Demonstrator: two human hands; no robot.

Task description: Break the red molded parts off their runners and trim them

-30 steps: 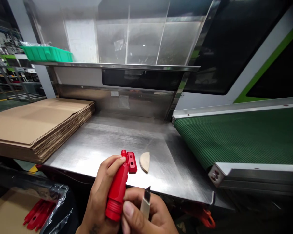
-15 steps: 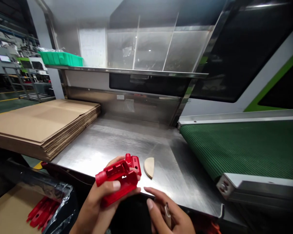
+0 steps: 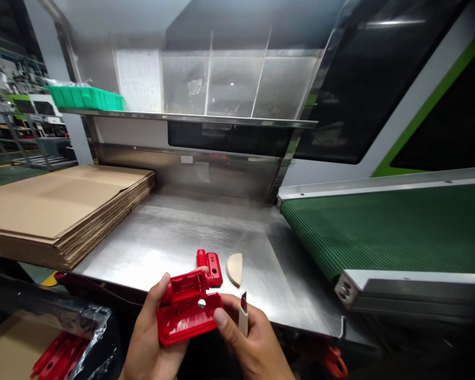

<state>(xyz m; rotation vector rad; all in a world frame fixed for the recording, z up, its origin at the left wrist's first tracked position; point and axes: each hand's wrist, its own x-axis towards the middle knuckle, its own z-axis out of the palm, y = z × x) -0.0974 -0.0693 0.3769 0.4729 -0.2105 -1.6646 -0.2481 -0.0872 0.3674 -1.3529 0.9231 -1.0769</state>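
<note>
Head view, item: red plastic housing (image 3: 188, 309), hollow side up, held over the steel table's (image 3: 174, 237) near edge.
Left hand (image 3: 150, 332): fingers wrapped around housing.
Right hand (image 3: 247, 338): thumb on housing, fingers gripping utility knife (image 3: 243, 315).
Nearby: tan half-disc (image 3: 235, 268); cardboard stack (image 3: 63, 206); green conveyor belt (image 3: 388, 227).

Over the front edge of a brushed steel table (image 3: 174, 232), the left hand (image 3: 146, 338) cradles a hollow red plastic housing (image 3: 188, 309) while the right hand (image 3: 253, 345) steadies it, gripping a small beige-handled blade (image 3: 243, 315).
</note>
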